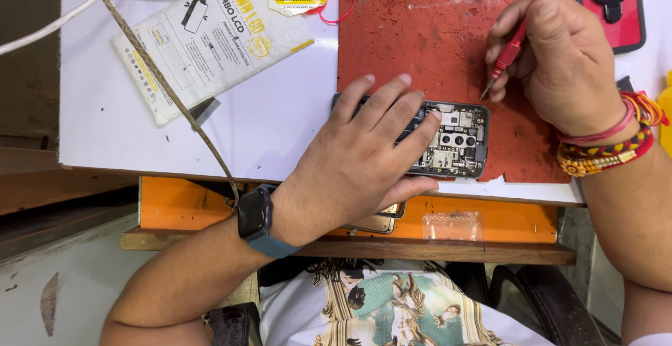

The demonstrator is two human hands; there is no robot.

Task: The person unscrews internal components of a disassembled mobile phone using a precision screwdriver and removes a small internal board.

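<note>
Left hand point(364, 160): spread flat on the opened phone point(448, 139), clamped on nothing.
Right hand point(560, 59): fingers closed on a red screwdriver point(518, 38), tip just right of the phone.
Phone: on the red mat point(420, 31), near the tabletop point(280, 129) edge.
Risk: a slipped tip could scratch the bare board; a loose press could let the phone slide off.

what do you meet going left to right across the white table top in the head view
white padded envelope → left hand pressing on the opened phone → tip of the red screwdriver → right hand gripping it, all over the red work mat
</note>
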